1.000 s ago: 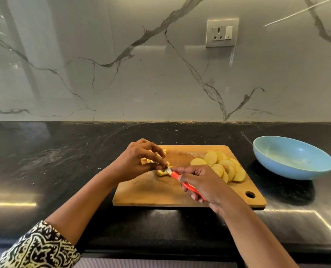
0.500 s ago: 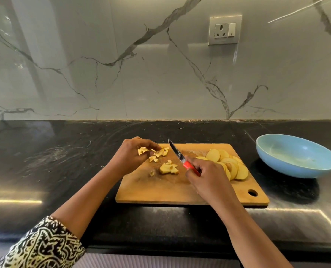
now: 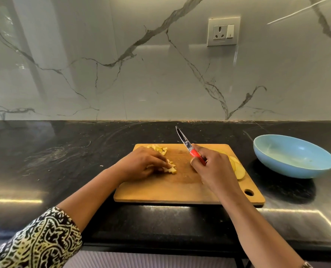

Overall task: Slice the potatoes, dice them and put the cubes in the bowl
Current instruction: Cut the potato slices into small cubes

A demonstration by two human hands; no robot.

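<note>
Head view, single frame.

- Wooden cutting board (image 3: 180,192) lies on the black worktop (image 3: 64,155), hanging hole at its near right corner.
- Left hand (image 3: 143,165): palm down over the board's left half, fingers nearly flat, tips resting on a small cluster of cut potato pieces (image 3: 171,169) about mid-board. Grip loose, not closed round anything. Patterned sleeve (image 3: 37,242) at the forearm.
- Right hand (image 3: 215,171): over the board's right half, grip closed round the red handle of a knife (image 3: 187,145). The blade is raised clear of the board and angles up and away, with its tip past the board's far edge.
- Potato cubes (image 3: 159,148): a small heap at the board's far left corner, partly hidden behind the left hand.
- Potato slices (image 3: 239,170): round, overlapping, on the board's right side. The right hand covers most of them, so count cannot be told.
- Light blue bowl (image 3: 276,165): on the worktop to the right of the board, apart from it. No potato seen inside.
- Behind the board: veined marble backsplash (image 3: 102,84) with a wall socket (image 3: 223,31).
</note>
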